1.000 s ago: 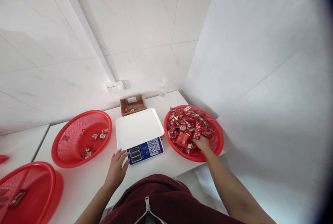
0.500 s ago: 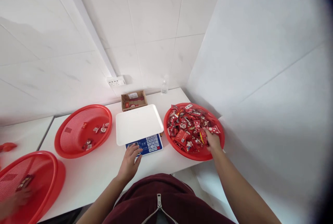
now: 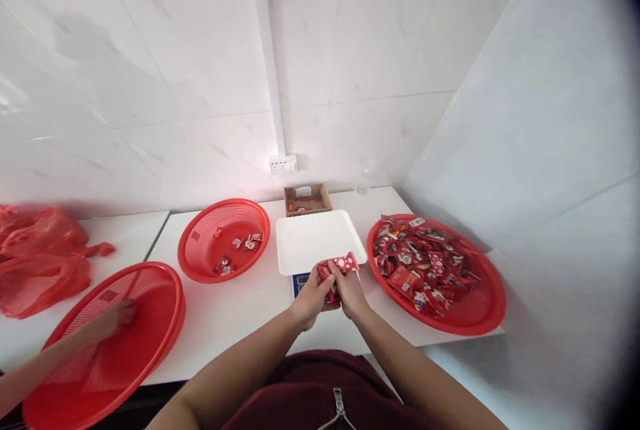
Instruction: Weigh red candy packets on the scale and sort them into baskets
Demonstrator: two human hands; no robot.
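Note:
My left hand [image 3: 309,299] and my right hand [image 3: 351,291] are together just in front of the digital scale [image 3: 301,281]. Both are closed around small red candy packets [image 3: 346,261]; one with white dots sticks out above my right fingers. How many packets lie between my palms is hidden. Behind my hands, the scale's white tray [image 3: 317,237] carries nothing, and my hands cover most of its blue keypad. To the right, a red plastic basket [image 3: 495,307] holds a heap of similar red packets.
A red basket [image 3: 186,251] with several packets stands left of the scale. Nearer, a co-worker's hand [image 3: 117,317] reaches into another red basket [image 3: 175,323]. Red plastic bags [image 3: 45,257] lie far left. A cardboard box [image 3: 308,199] and clear bottle [image 3: 362,182] stand by the wall.
My right hand has left the heaped basket with packets and met my left hand, which has come off the scale's keypad. The view has swung left. The co-worker's hand has shifted within its basket.

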